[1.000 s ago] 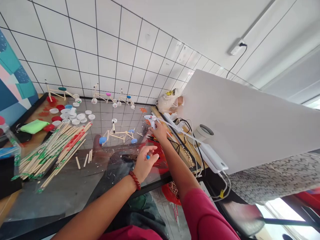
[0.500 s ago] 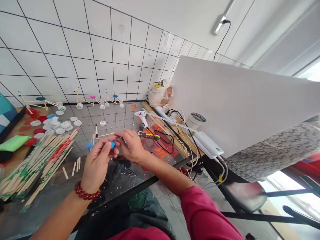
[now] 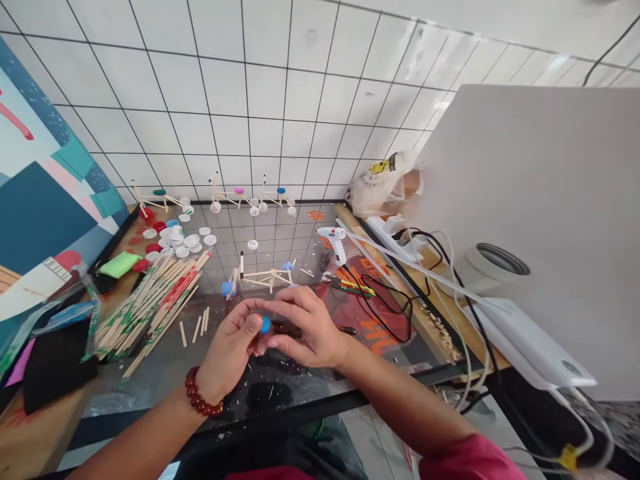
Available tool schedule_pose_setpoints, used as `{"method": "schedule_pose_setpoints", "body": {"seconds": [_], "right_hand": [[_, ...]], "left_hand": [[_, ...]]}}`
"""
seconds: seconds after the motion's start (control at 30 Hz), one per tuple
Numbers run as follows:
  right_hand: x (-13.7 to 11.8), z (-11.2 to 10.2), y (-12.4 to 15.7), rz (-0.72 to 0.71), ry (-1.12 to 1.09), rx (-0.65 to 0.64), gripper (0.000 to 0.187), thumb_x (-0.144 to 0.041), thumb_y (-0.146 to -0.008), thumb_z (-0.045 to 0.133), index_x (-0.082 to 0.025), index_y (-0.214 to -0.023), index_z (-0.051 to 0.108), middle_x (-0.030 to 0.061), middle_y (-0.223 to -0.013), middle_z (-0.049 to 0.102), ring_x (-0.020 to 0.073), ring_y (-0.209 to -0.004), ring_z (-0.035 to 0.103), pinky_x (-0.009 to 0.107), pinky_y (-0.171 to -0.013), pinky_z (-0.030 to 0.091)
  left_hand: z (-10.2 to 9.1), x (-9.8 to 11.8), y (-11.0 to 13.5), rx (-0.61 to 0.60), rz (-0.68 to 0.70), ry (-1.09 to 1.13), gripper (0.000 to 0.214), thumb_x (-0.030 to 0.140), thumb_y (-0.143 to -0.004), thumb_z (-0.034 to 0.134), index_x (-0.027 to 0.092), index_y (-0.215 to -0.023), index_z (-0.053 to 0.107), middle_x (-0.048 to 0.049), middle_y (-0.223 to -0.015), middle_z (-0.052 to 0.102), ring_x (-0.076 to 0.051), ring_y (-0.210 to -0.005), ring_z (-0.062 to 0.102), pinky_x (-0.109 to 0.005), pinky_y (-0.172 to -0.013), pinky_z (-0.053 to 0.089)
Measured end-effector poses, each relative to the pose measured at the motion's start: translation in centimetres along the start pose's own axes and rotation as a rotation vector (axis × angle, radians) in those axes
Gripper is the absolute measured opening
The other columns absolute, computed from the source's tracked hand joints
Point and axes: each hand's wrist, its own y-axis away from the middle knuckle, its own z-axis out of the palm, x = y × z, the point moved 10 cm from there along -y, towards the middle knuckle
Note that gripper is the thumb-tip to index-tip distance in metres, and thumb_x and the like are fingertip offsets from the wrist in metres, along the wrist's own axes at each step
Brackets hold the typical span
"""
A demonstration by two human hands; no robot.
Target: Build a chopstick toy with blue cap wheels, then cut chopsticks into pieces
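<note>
My left hand (image 3: 233, 348), with a red bead bracelet at the wrist, and my right hand (image 3: 306, 328) meet over the glass table (image 3: 165, 373). Both pinch a small blue cap (image 3: 265, 325) between their fingertips. Just beyond my hands a stick bicycle model (image 3: 257, 276) with blue cap wheels lies on the glass. A white glue gun (image 3: 336, 240) stands to its right, apart from my hands.
A bundle of wrapped chopsticks (image 3: 150, 303) and short cut sticks lie at the left. Loose bottle caps (image 3: 177, 239) sit behind them. Three finished stick models (image 3: 235, 196) line the tiled wall. Cables, a power strip (image 3: 525, 343) and a white board (image 3: 545, 200) fill the right.
My right hand left the glue gun and came back to the left hand. Both hands now pinch the blue cap nearer the table's front edge. The view swung left and down.
</note>
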Motion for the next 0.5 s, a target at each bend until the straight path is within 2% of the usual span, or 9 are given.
{"method": "schedule_pose_setpoints", "body": {"seconds": [0.07,0.17,0.27,0.33,0.4,0.43,0.5], "right_hand": [[-1.1,0.3,0.1,-0.049,0.012,-0.021,0.035,-0.044,-0.096,0.056,-0.019,-0.120,0.061,0.0068,-0.094,0.067,0.0185,-0.083,0.063,0.035,-0.074,0.051],[-3.0,-0.2,0.6,-0.155,0.122,0.042,0.020,-0.032,-0.093,0.059,-0.017,-0.106,0.063,0.0031,-0.078,0.067,0.0161,-0.067,0.057,0.034,-0.063,0.044],[-5.1,-1.2,1.1,-0.291,0.231,0.102,0.014,-0.025,-0.088,0.063,-0.017,-0.100,0.064,0.0008,-0.071,0.065,0.0157,-0.063,0.055,0.035,-0.063,0.042],[-6.3,-1.9,1.3,-0.366,0.215,0.090,0.019,-0.025,-0.085,0.068,-0.019,-0.102,0.065,0.0002,-0.071,0.064,0.0157,-0.064,0.057,0.035,-0.063,0.044],[-6.9,-2.9,1.6,-0.340,0.111,0.105,0.034,-0.036,-0.084,0.071,-0.020,-0.113,0.064,0.0018,-0.076,0.064,0.0175,-0.068,0.060,0.035,-0.064,0.047],[-6.9,-3.6,1.8,-0.276,0.051,0.149,0.043,-0.045,-0.085,0.069,-0.021,-0.120,0.061,0.0031,-0.079,0.063,0.0193,-0.071,0.060,0.036,-0.064,0.048],[-6.2,-4.1,2.3,-0.042,0.017,0.223,0.057,-0.065,-0.091,0.047,-0.028,-0.135,0.049,0.0047,-0.086,0.060,0.0230,-0.074,0.060,0.040,-0.064,0.050]], "left_hand": [[0.0,-0.2,0.7,-0.013,0.004,-0.056,0.045,0.051,-0.069,0.084,0.021,-0.096,0.066,0.0059,-0.062,0.054,-0.006,-0.048,0.043,-0.017,-0.046,0.037],[0.5,0.5,2.5,-0.003,0.083,-0.200,0.036,0.044,-0.072,0.084,0.020,-0.094,0.068,0.0008,-0.074,0.063,-0.010,-0.063,0.056,-0.019,-0.058,0.048],[0.9,1.6,4.9,0.052,0.207,-0.337,0.031,0.034,-0.073,0.084,0.023,-0.098,0.072,-0.0040,-0.093,0.069,-0.017,-0.083,0.064,-0.024,-0.074,0.054],[0.6,1.6,6.5,0.104,0.256,-0.350,0.029,0.034,-0.075,0.082,0.024,-0.101,0.074,-0.0053,-0.098,0.070,-0.020,-0.086,0.066,-0.026,-0.075,0.055],[0.0,1.3,7.8,0.168,0.289,-0.330,0.024,0.037,-0.083,0.074,0.026,-0.104,0.075,-0.0059,-0.098,0.072,-0.021,-0.084,0.067,-0.027,-0.073,0.056],[-0.1,1.0,8.3,0.185,0.297,-0.333,0.023,0.037,-0.087,0.069,0.027,-0.106,0.075,-0.0059,-0.098,0.072,-0.021,-0.083,0.068,-0.028,-0.073,0.057],[0.8,0.4,9.0,0.158,0.311,-0.393,0.023,0.034,-0.093,0.061,0.029,-0.111,0.075,-0.0057,-0.103,0.074,-0.020,-0.083,0.070,-0.029,-0.077,0.058]]}}
